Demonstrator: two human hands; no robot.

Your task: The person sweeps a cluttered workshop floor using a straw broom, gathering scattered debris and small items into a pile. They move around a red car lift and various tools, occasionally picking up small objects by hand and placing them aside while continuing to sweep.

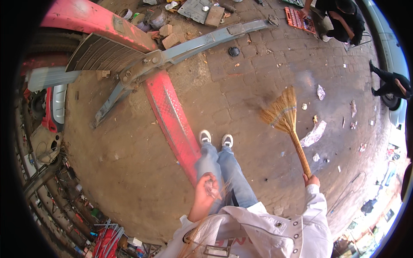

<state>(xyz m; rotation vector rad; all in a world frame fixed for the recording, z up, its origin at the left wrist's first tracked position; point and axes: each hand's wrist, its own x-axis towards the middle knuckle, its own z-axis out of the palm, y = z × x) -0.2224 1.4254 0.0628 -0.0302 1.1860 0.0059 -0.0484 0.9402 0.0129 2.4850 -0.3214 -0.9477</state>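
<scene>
My right hand (311, 181) grips the handle end of a straw hand broom (286, 113). Its fanned bristles point away from me over the paved floor (232, 93). In front of my jeans, my left hand (202, 195) is closed around a crumpled piece of thin, clear-looking plastic (212, 189). Right of the broom lies a long pale wrapper (314, 133), close to its handle. Beyond that are a crumpled wrapper (320, 92), a small white scrap (304, 106) and another scrap (316, 157).
A red steel floor plate (172, 121) runs beside my left foot to a car lift's red post (100, 21). Its grey arm (203, 40) reaches across ahead. One person sits near an orange socket set (299, 20); another person (392, 80) stands by a light-coloured car (392, 42).
</scene>
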